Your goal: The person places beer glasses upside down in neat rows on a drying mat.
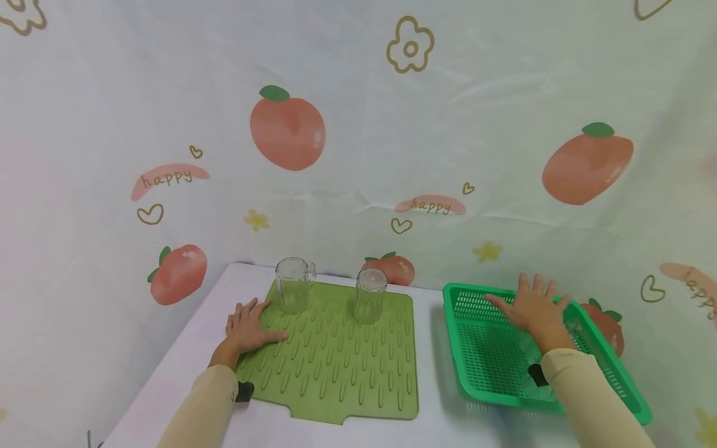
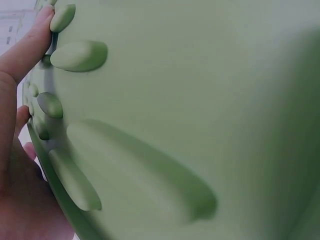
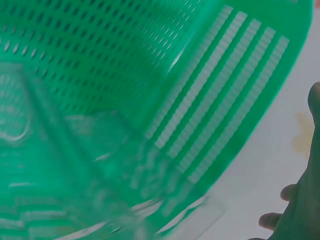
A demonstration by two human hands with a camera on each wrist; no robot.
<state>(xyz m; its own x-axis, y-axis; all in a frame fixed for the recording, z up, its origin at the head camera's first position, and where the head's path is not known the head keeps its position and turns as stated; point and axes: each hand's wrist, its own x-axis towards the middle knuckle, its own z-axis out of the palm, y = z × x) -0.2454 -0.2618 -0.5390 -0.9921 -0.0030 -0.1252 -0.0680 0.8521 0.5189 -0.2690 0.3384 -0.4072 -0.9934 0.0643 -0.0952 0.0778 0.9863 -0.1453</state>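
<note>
My left hand (image 1: 246, 330) rests at the left edge of a green ribbed drying mat (image 1: 336, 354), fingers spread and holding nothing. In the left wrist view its thumb lies along the mat's raised bumps. Close by its fingertips, a clear glass mug (image 1: 293, 289) with a handle stands on the mat's back left. Another clear glass (image 1: 371, 302) stands bottom up toward the back right. My right hand (image 1: 540, 317) hovers over a green plastic basket (image 1: 456, 358), fingers spread, nothing in them. Inside the basket lies clear glassware (image 3: 100, 165), partly hidden by the right arm in the head view.
The mat and basket sit side by side on a white table (image 1: 431, 386). A white cloth (image 1: 358, 124) printed with fruit and flowers hangs close behind them. Dark wrist straps (image 1: 244, 391) show at the sleeve cuffs.
</note>
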